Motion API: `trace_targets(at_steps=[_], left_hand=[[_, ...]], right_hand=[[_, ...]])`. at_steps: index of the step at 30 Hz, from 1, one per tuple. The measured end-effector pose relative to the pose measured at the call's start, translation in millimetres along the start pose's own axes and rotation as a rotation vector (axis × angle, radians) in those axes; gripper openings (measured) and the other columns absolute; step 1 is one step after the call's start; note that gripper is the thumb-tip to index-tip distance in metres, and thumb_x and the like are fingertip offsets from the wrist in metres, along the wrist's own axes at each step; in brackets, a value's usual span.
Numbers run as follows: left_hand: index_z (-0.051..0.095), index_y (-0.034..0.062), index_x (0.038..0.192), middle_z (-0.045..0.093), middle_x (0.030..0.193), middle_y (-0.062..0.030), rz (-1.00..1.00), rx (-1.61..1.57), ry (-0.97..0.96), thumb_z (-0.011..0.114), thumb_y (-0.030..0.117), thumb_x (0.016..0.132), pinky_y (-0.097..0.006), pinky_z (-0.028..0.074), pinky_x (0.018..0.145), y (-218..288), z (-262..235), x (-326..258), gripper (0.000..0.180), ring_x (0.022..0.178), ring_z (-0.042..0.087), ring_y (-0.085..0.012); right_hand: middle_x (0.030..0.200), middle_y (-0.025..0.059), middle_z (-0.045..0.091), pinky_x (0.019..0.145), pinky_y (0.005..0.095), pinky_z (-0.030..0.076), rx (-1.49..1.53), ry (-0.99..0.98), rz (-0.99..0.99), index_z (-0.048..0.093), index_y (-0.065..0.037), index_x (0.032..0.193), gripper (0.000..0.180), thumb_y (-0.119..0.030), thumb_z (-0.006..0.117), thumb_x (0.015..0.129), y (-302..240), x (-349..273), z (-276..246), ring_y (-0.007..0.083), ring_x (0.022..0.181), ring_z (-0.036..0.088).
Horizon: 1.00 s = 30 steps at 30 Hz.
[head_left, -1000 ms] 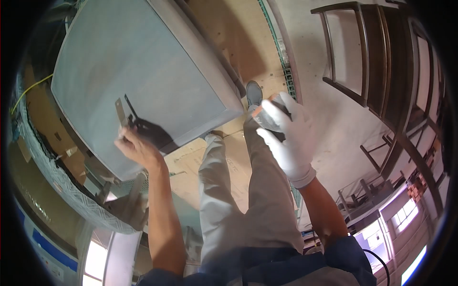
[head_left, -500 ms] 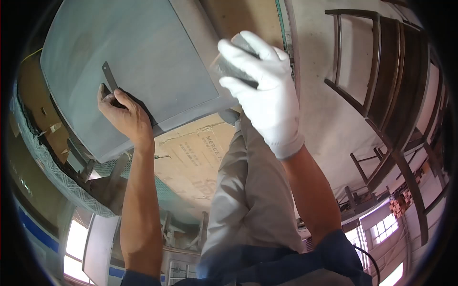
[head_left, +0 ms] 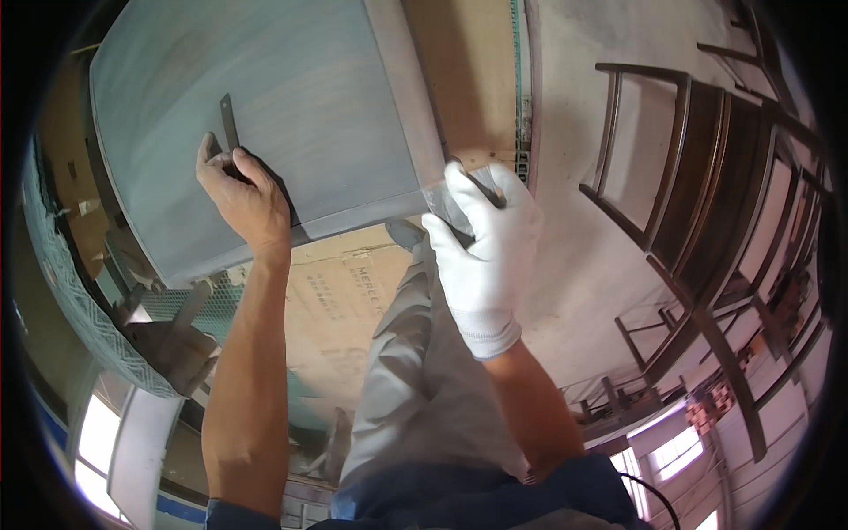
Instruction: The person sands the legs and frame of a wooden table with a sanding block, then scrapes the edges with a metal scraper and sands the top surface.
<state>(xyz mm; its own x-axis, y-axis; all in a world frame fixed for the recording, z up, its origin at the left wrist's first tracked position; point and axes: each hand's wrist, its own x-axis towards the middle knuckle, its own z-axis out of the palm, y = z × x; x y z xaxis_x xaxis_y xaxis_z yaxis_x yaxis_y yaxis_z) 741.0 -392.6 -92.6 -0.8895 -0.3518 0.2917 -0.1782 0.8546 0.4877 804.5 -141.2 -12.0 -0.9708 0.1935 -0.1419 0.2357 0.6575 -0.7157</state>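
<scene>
A large grey panel (head_left: 327, 115) with a bordered edge lies in front of me. Over it, my bare left hand (head_left: 243, 196) grips a thin dark metal strip (head_left: 228, 124) with a hole in its far end. The strip points away from me, and the hand's shadow falls on the panel. At the panel's near right corner, my right hand (head_left: 481, 252), in a white knit glove, is closed around a grey block-like pad (head_left: 448, 210). The fingers hide much of the pad, and motion blurs it, so I cannot tell whether it touches the panel edge.
Flattened cardboard (head_left: 331, 287) lies beneath the panel's near edge, close to my legs (head_left: 415, 353). Dark wooden chair-like frames (head_left: 707, 168) stand on the pale floor (head_left: 565, 265) to the right. At the left is a wrapped, rounded edge (head_left: 88, 309) beside a wooden support (head_left: 172, 344).
My gloved right hand has come down and nearer with the pad, from above the panel's right side to its near corner. My left hand still holds the strip; the whole view has shifted slightly.
</scene>
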Motion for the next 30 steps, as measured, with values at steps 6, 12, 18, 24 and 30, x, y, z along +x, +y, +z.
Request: trace_targets(at_steps=[6,12,18,24,30], left_hand=[[0.052,-0.0044,0.106,0.054,0.143,-0.0296,0.077,-0.032,0.037,0.058,0.01,0.101,-0.046,0.048,0.088,0.3,4.1,3.6,0.017,0.1,0.061,-0.0365],[0.052,-0.0064,0.109,0.055,0.141,-0.0293,-0.041,-0.077,-0.018,0.057,0.005,0.1,-0.046,0.049,0.088,16.4,2.1,3.7,0.016,0.103,0.062,-0.0415],[0.051,-0.0075,0.105,0.053,0.143,-0.0298,-0.066,-0.091,-0.022,0.056,0.003,0.1,-0.046,0.048,0.089,10.8,0.5,1.3,0.013,0.104,0.061,-0.0427],[0.05,-0.0074,0.105,0.052,0.144,-0.0317,0.027,-0.056,0.007,0.055,0.003,0.1,-0.048,0.048,0.091,3.7,-0.1,2.4,0.013,0.11,0.059,-0.0442],[0.052,-0.0071,0.108,0.053,0.144,-0.0284,-0.037,-0.055,-0.028,0.057,0.005,0.1,-0.046,0.048,0.091,11.0,2.3,0.2,0.015,0.106,0.06,-0.0391]], right_hand=[[0.093,0.0129,0.06,0.069,0.0419,0.049,-0.093,0.019,0.026,0.074,-0.004,0.11,0.044,-0.004,0.086,0.068,-17.0,11.3,4.9,0.0312,0.082,0.062],[0.092,0.0134,0.061,0.067,0.0446,0.048,-0.063,0.065,0.092,0.073,-0.004,0.111,0.037,-0.004,0.082,0.075,-31.7,31.3,7.4,0.0334,0.078,0.062],[0.093,0.0127,0.062,0.07,0.0413,0.051,-0.224,-0.004,-0.05,0.071,-0.004,0.115,0.038,-0.004,0.081,0.077,-31.6,27.2,5.1,0.0315,0.084,0.063],[0.091,0.0118,0.062,0.072,0.0408,0.051,-0.211,-0.005,-0.012,0.075,-0.005,0.11,0.037,-0.003,0.083,0.073,-30.9,31.9,9.7,0.0319,0.079,0.061],[0.094,0.011,0.065,0.076,0.047,0.053,-0.215,0.309,-0.31,0.073,-0.01,0.109,0.029,-0.017,0.079,0.082,-15.4,108.4,33.2,0.032,0.087,0.064]])
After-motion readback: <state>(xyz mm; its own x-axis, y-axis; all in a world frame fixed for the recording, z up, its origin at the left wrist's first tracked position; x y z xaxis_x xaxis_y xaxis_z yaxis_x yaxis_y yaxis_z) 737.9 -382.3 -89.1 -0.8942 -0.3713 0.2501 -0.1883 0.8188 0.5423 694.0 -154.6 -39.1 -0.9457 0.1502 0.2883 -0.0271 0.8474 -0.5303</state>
